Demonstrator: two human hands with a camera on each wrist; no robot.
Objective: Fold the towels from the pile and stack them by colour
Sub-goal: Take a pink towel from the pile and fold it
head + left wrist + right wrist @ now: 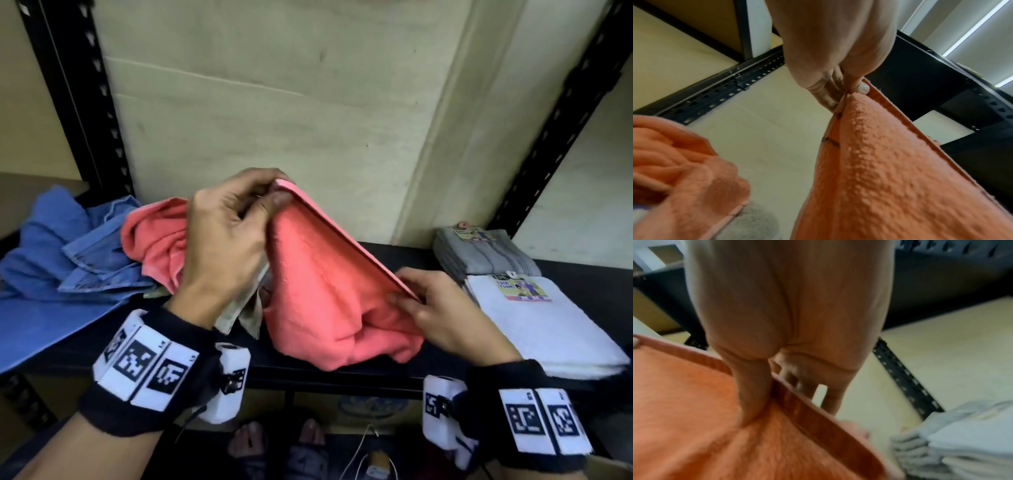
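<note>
Mid-fold: left hand and right hand pinching the coral towel by its hem, above the shelf's front edge. Next, likely: matching corners evenly.

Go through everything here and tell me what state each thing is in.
Held towel: coral, unfolded, hem stretched between both hands.
Left hand: pinches the upper corner.
Right hand: pinches the lower hem.
Pile: crumpled, blue and coral.
Grey stack: folded.
White stack: folded.
</note>
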